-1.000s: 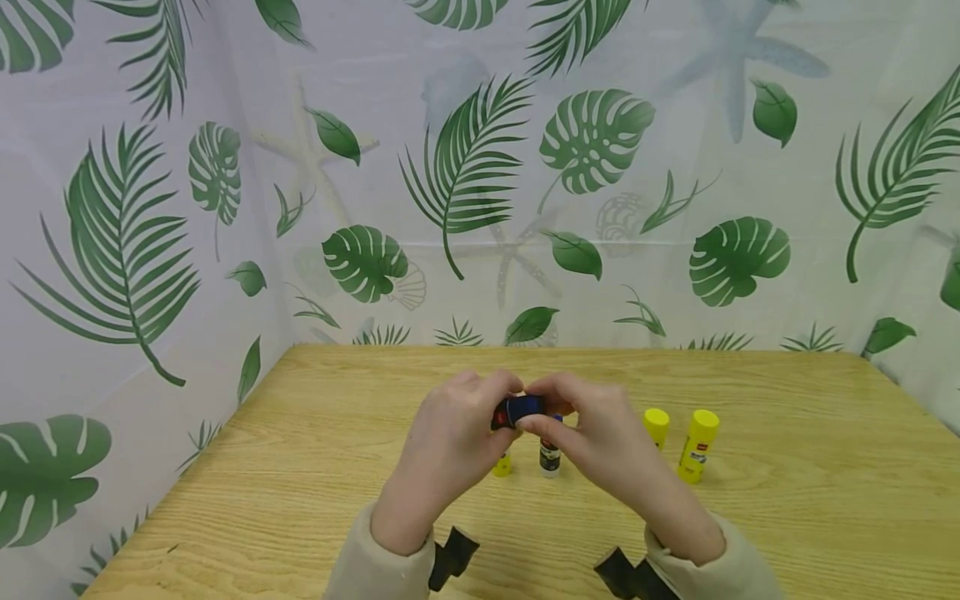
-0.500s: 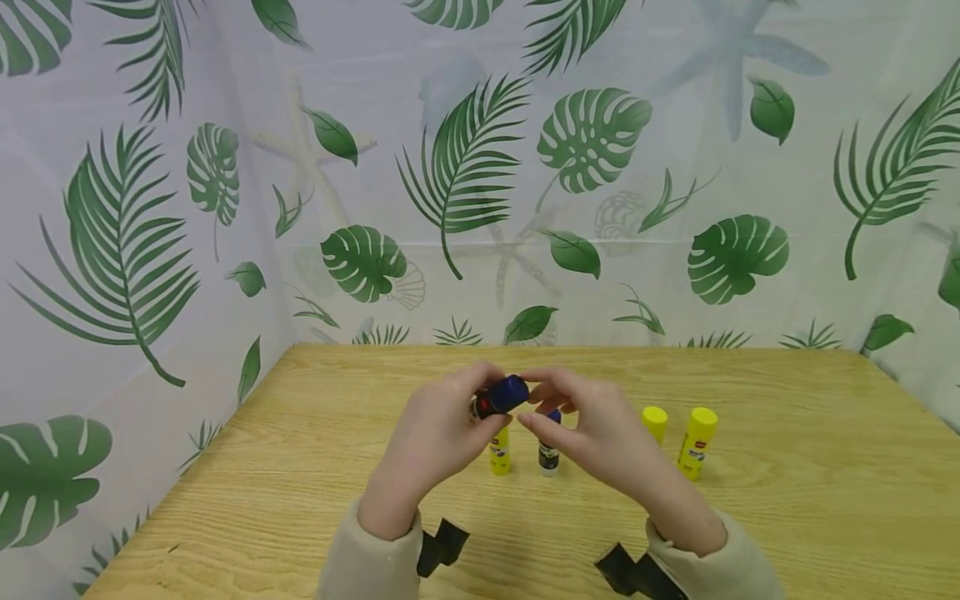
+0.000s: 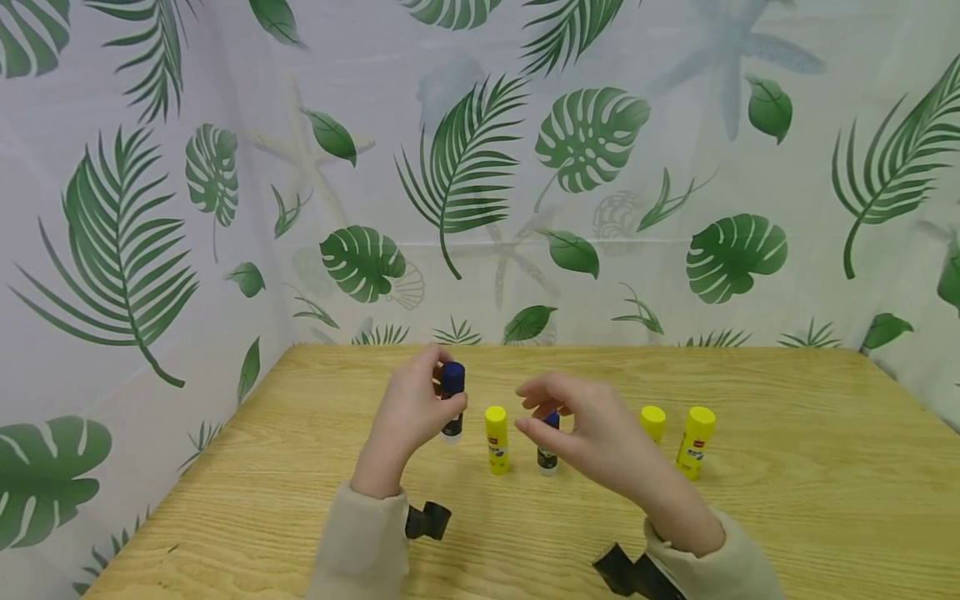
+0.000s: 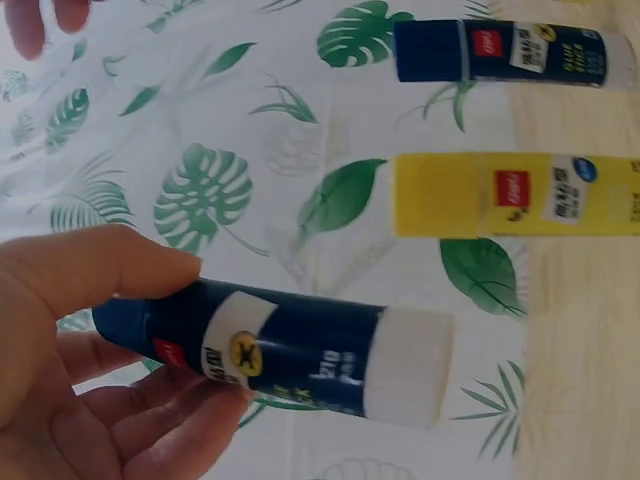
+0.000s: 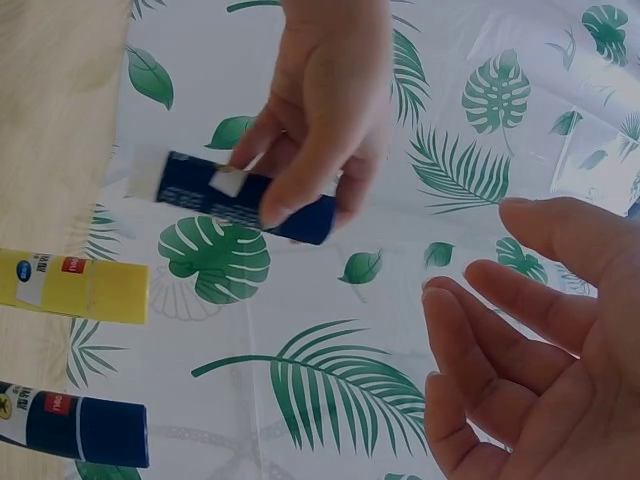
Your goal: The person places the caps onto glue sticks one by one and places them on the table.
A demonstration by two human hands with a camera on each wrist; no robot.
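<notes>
My left hand grips a dark blue glue stick between thumb and fingers, its blue cap up and white base down. In the left wrist view this glue stick appears raised off the table. Just right of it, a yellow glue stick stands upright on the table. A second blue glue stick stands beside that one, partly covered by my right hand. The right hand hovers with loosely bent fingers, thumb apart, holding nothing; the right wrist view shows its fingers bare.
Two more yellow glue sticks stand on the right: one partly behind my right wrist, the other farther right. They are on a wooden table. A leaf-printed white sheet hangs behind and at the left.
The hands were together at the blue glue stick and have parted. My left hand has carried it left, turning it from lying sideways to upright. The right hand stays nearly in place.
</notes>
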